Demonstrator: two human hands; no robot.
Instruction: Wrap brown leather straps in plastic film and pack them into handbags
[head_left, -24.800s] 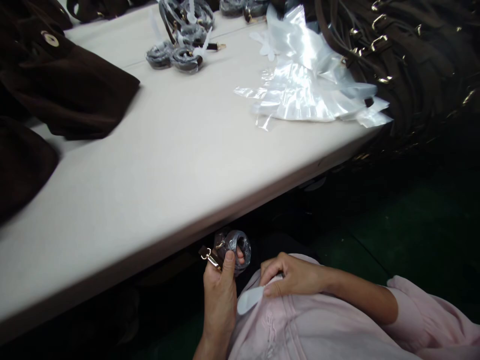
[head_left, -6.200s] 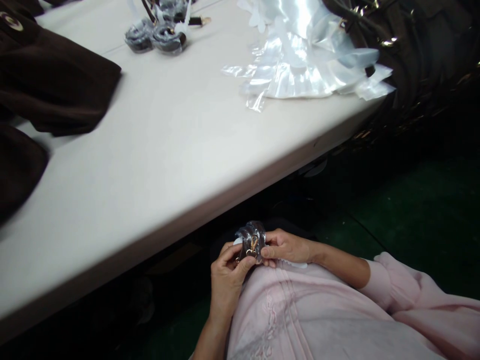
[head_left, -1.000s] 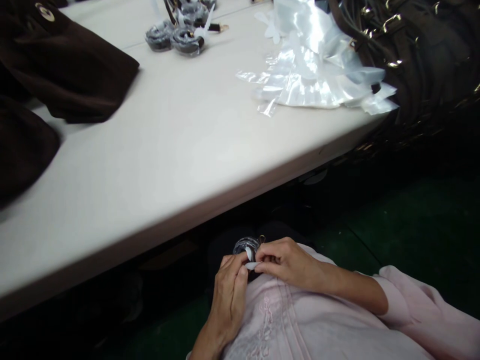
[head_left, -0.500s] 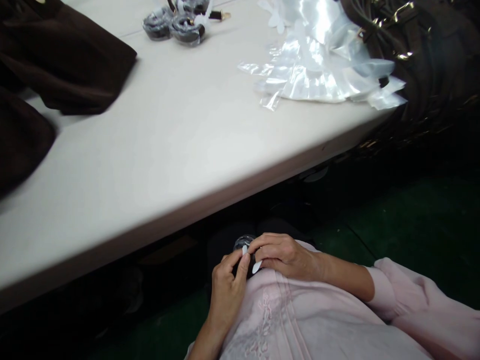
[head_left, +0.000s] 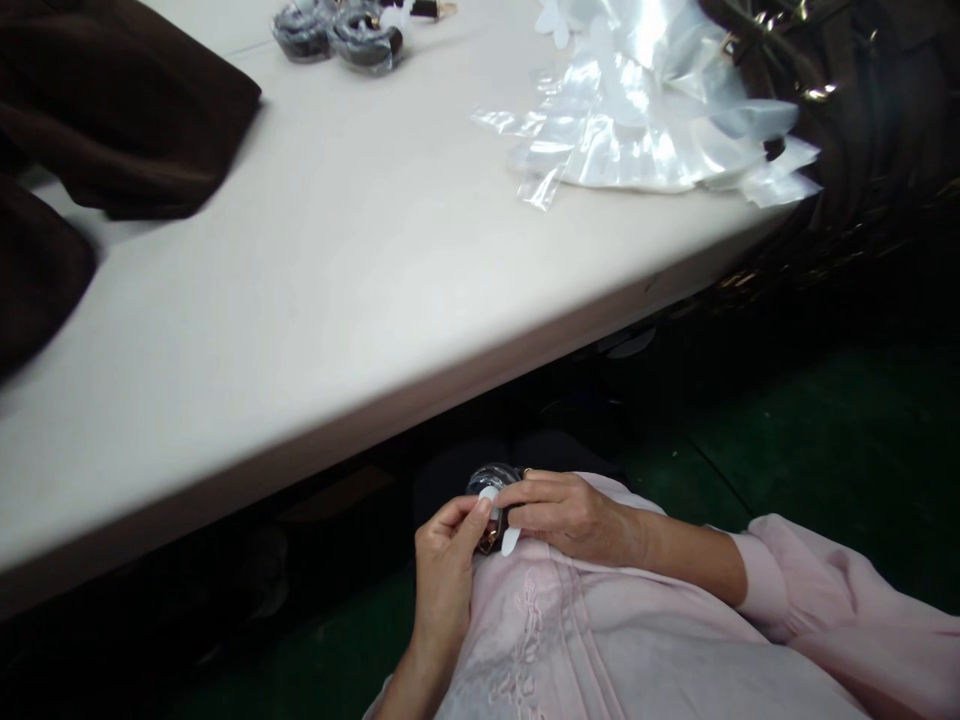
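In front of my lap I hold a coiled dark strap, wrapped in clear plastic, with some gold-coloured metal at its lower end. My left hand is closed, its thumb pressing a white tab on the strap. My right hand is closed from the other side, fingertips at the same tab and strap. A second white flap hangs below the right fingers. My fingers hide part of the coil.
A white table stands ahead, its edge running diagonally. On it are dark brown fabric pieces, several wrapped strap coils and a pile of clear plastic bags. Dark straps with gold buckles lie at the right.
My left hand has shifted slightly left and its fingers have moved, so more of the coil and its gold metal shows. The view has tilted a little, moving the table items slightly up.
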